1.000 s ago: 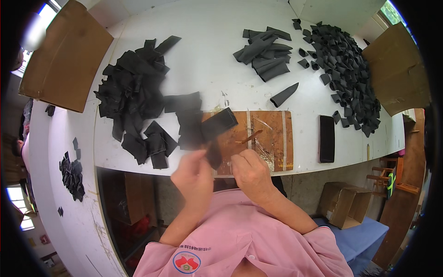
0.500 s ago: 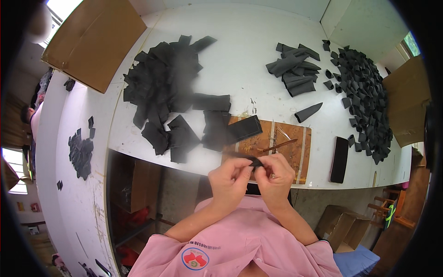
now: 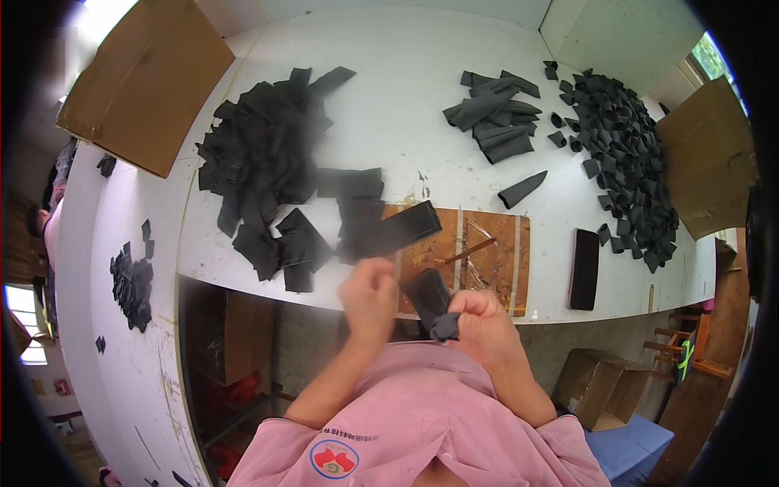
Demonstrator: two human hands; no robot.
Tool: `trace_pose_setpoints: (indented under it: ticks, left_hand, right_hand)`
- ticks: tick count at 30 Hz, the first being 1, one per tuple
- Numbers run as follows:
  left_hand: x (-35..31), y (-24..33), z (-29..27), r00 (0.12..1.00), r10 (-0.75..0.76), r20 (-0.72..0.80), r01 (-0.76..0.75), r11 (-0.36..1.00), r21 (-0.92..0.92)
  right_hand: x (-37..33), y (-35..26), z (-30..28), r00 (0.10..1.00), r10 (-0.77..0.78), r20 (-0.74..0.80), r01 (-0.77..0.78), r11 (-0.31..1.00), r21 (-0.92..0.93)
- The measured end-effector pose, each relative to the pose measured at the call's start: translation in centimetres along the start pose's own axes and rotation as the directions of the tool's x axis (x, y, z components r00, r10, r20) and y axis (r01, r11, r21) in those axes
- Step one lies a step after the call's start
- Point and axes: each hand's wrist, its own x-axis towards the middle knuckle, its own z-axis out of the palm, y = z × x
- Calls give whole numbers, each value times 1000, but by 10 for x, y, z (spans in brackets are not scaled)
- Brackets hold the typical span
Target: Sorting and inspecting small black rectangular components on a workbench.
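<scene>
My right hand (image 3: pixel 485 323) pinches a black fabric piece (image 3: pixel 428 297) in front of my chest, at the table's front edge. The piece's lower end is bunched at my thumb and its wider end points up and left. My left hand (image 3: pixel 370 294) is apart from it, to the left; motion smears its fingers, and nothing shows in them. Just beyond lies a brown board (image 3: pixel 515 268) with a thin brown stick (image 3: pixel 471 250) on it. A flat black strip (image 3: pixel 414 224) overlaps the board's left edge.
A big heap of black strips (image 3: pixel 264 146) lies at left. Rolled black pieces (image 3: pixel 499 118) lie at the back right, beside many small black tubes (image 3: pixel 621 154). A phone (image 3: pixel 584 269) rests right of the board. Cardboard boxes (image 3: pixel 150 85) stand at both sides.
My hands have parted. The left moved left, off the fabric; the right keeps the piece, which now shows more of its length. The view has shifted slightly.
</scene>
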Motion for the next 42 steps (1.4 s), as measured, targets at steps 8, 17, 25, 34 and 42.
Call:
trace_pose_setpoints:
  ticks: [8,17,25,34,42]
  left_hand:
    - [-17,53,-11,950,-19,311,151,902,-406]
    - [-23,57,6,929,-174,328,314,840,-443]
    - [-5,46,-2,591,30,806,806,-8,-591]
    - [-17,37,14,956,13,292,106,915,-389]
    - [-12,66,8,908,-132,398,361,729,-582]
  right_hand:
    - [8,0,-7,947,-206,-245,141,956,-258]
    - [9,1,3,923,-249,-293,91,882,-462]
    - [14,9,-6,939,-129,-320,75,982,-175]
    - [15,3,-5,846,-511,-153,300,693,-656]
    - [13,-5,4,782,-609,-130,235,481,-845]
